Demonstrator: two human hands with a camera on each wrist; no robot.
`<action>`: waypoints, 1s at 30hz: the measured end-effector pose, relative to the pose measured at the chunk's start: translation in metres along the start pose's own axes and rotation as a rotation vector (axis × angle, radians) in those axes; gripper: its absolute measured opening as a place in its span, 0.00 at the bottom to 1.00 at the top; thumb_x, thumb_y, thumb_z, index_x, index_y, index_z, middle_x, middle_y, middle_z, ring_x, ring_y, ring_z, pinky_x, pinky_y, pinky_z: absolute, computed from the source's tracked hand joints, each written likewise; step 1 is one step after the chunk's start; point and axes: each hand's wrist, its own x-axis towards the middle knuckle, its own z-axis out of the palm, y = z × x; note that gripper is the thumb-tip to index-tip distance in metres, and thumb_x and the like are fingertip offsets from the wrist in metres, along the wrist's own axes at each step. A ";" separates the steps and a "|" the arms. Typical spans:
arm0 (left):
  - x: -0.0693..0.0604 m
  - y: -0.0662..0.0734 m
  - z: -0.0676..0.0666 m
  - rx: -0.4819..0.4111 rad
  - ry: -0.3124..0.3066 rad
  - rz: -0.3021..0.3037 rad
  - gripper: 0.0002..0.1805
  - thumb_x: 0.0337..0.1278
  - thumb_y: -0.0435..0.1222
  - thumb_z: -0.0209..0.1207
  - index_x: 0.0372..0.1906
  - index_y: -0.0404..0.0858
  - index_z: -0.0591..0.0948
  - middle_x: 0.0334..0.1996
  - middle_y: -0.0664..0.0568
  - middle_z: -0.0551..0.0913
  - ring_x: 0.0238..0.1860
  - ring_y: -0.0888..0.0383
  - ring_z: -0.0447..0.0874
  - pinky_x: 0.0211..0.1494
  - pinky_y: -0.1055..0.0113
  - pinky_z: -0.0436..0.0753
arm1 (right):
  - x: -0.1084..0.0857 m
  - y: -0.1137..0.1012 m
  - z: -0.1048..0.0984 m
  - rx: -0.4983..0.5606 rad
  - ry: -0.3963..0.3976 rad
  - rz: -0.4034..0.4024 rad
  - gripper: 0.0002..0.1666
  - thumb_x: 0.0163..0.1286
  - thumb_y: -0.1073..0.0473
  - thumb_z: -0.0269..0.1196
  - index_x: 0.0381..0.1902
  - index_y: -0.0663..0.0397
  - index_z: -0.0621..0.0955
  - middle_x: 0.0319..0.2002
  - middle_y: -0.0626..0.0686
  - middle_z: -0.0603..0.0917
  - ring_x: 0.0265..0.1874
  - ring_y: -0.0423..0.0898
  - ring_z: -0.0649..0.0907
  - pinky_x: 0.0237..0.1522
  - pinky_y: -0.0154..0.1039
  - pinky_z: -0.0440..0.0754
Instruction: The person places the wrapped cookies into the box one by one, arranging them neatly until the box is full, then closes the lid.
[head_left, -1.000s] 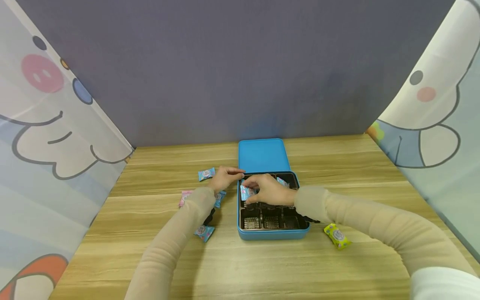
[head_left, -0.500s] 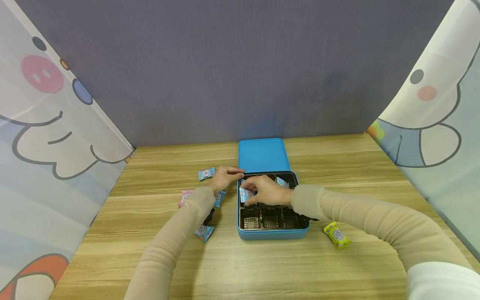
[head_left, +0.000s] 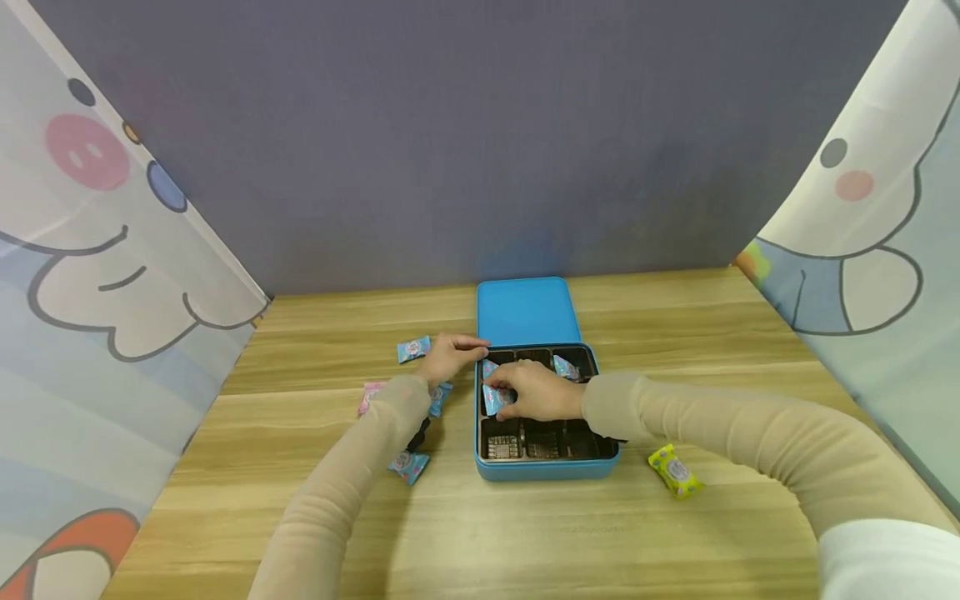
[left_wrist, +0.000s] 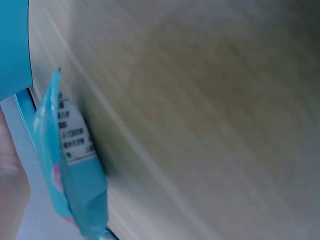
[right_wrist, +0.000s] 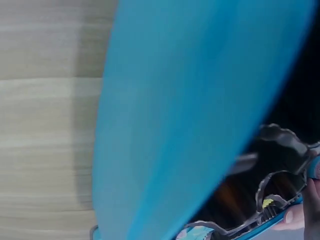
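Note:
In the head view, a blue box (head_left: 543, 471) with a black divided tray (head_left: 543, 442) stands on the table. My right hand (head_left: 542, 392) pinches a blue-wrapped candy (head_left: 494, 401) at the middle-left compartment. Another blue candy (head_left: 490, 367) lies in the back-left compartment, partly hidden by that hand, and one more blue candy (head_left: 566, 367) is at the back right. With fingers fairly straight, my left hand (head_left: 447, 358) touches the rim at the box's back-left corner. A blue candy packet (left_wrist: 70, 160) with printed text lies close to the left wrist camera.
The blue lid (head_left: 527, 310) lies behind the box. Left of it, blue candies (head_left: 413, 348) and a pink candy (head_left: 369, 396) are on the wooden table (head_left: 480, 542), some partly covered by the left arm. A yellow candy (head_left: 675, 472) lies at right. A grey wall (head_left: 480, 150) rises behind.
My right hand has moved slightly towards the near side, bringing the candy down to the middle-left compartment. The candy in the back-left compartment shows more now. My left hand stays at the corner.

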 end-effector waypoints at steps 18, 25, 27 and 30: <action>0.014 -0.021 0.001 0.025 0.031 0.012 0.16 0.57 0.37 0.59 0.50 0.37 0.81 0.53 0.48 0.79 0.56 0.51 0.74 0.59 0.56 0.75 | 0.004 -0.003 -0.001 -0.059 -0.007 -0.011 0.29 0.54 0.55 0.69 0.53 0.60 0.78 0.46 0.53 0.82 0.44 0.47 0.81 0.45 0.38 0.81; 0.012 -0.022 0.002 0.031 0.035 0.023 0.16 0.58 0.37 0.59 0.50 0.37 0.81 0.54 0.47 0.79 0.56 0.51 0.75 0.59 0.58 0.76 | 0.004 -0.004 0.000 -0.036 -0.017 0.021 0.29 0.54 0.56 0.69 0.54 0.59 0.77 0.48 0.54 0.82 0.46 0.48 0.81 0.47 0.39 0.81; 0.011 -0.019 0.001 0.028 0.031 0.021 0.16 0.58 0.37 0.59 0.50 0.37 0.81 0.54 0.47 0.78 0.56 0.51 0.74 0.59 0.57 0.75 | 0.004 -0.004 0.000 -0.033 -0.016 0.023 0.29 0.54 0.55 0.69 0.54 0.59 0.77 0.48 0.53 0.81 0.46 0.48 0.81 0.47 0.39 0.81; 0.007 -0.011 0.000 0.012 0.013 0.016 0.17 0.58 0.36 0.58 0.51 0.34 0.80 0.55 0.45 0.77 0.58 0.48 0.73 0.60 0.54 0.74 | 0.004 -0.003 0.000 -0.035 -0.011 0.022 0.29 0.54 0.55 0.69 0.54 0.58 0.77 0.48 0.53 0.81 0.46 0.47 0.80 0.47 0.39 0.81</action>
